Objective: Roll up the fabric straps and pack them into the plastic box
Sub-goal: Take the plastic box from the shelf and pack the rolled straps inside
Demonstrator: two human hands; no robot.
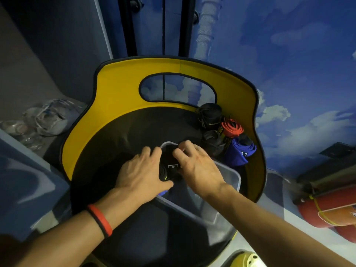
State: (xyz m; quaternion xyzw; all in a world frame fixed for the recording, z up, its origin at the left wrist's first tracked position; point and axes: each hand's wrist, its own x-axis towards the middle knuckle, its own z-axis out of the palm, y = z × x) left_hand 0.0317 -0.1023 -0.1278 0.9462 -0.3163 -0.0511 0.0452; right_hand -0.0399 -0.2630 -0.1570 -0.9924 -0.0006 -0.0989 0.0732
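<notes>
Your left wrist: red band [102, 218] beside a thinner black band [95, 221] | your left hand [140, 170], right hand [198, 166]: bare | both forearms: bare

At least five rolled straps [231, 129], one plastic box [234, 175], two hands [140, 172] [200, 166]

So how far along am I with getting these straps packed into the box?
Done: a black roll, a red roll and a blue roll stand finished on the seat, beside the clear plastic box, not in it. In hand: your left hand and right hand both grip a black strap at the box's far end. Left: seating it, then packing the waiting rolls. The box's contents are mostly hidden.
</notes>
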